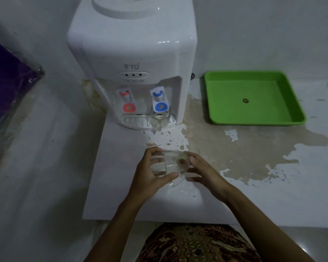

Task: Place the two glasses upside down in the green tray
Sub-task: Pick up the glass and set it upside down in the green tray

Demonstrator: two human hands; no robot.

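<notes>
Lying sideways, glass point(170, 163) between both hands point(150, 173).

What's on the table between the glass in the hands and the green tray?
Head view: only bare tabletop with a big brownish stain between held glass and green tray.

your arms: bare, no sleeves | left hand point(150, 173), right hand point(203, 173): no rings or gloves visible | your lap: brown patterned batik cloth point(197, 242)
</notes>
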